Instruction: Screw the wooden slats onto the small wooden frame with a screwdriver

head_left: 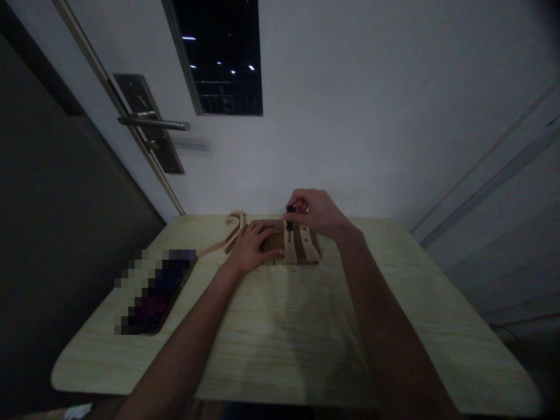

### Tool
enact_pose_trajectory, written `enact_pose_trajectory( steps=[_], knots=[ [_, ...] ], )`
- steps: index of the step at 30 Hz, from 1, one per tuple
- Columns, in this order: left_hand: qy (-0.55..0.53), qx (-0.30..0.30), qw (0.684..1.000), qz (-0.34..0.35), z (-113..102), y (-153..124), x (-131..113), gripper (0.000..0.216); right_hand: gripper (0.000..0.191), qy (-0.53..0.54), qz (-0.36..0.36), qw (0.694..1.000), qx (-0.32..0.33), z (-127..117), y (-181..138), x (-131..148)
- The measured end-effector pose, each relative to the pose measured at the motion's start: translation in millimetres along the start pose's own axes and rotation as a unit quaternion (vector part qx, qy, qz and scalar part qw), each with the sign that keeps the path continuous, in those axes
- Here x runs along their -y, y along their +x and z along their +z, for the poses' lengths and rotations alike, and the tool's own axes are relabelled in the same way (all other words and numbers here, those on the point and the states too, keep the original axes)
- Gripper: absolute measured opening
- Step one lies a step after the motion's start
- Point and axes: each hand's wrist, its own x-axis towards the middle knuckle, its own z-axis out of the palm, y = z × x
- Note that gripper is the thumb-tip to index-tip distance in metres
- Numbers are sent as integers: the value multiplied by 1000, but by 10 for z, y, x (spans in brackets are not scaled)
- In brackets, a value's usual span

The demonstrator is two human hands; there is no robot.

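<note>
My right hand [315,213] grips the black handle of a small screwdriver [290,225], held upright with its tip down at a pale strip [290,254]. That strip lies across a brown cork-like board [272,242] near the back of the table. A second pale strip [308,249] with several dark holes lies beside it on the board's right part. My left hand [252,246] rests with fingers spread on the left part of the board. Just behind its fingers, a pale curled strip [236,220] stretches left along the table.
A phone-like dark device [164,300], partly pixelated, lies at the left of the light wood-grain table [280,338]. Directly behind the table stands a white door [341,116] with a metal handle [157,123] and a dark window [223,58].
</note>
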Motion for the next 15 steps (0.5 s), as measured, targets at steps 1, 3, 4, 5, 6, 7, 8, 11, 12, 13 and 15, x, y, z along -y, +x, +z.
enact_pose_trajectory(
  steps=[1,3,4,5,6,7,8,11,12,13,15],
  knots=[
    [-1,-1,1000,-1,-2,-1,-3,54,26,6,1,1000,-3,8,-2,0],
    [-2,-2,1000,-1,-5,-2,-10,54,33,10,-1,1000,-8,29,-3,-4],
    [-1,-3,1000,0,-6,-3,-13,55,34,10,-2,1000,-8,42,-3,-6],
    [1,-4,1000,0,-6,-3,-15,55,35,9,-2,1000,-9,56,-1,-10],
    [2,-4,1000,0,-5,-4,-16,55,34,9,0,1000,-12,70,1,-13],
    [2,-5,1000,0,-4,-4,-15,54,32,11,2,1000,-18,83,4,-17],
    [3,-4,1000,1,-3,-4,-14,54,29,13,2,1000,-23,94,7,-19],
    [5,-2,1000,4,2,-3,-8,54,13,16,-24,999,-16,104,10,-20],
    [5,-2,1000,4,3,-3,-6,54,8,15,-37,999,-5,98,7,-16],
    [6,-2,1000,4,5,-4,-4,54,4,14,-47,999,10,87,3,-12],
    [5,-2,1000,4,6,-4,-3,55,9,15,-56,998,37,58,-8,0]
  ],
)
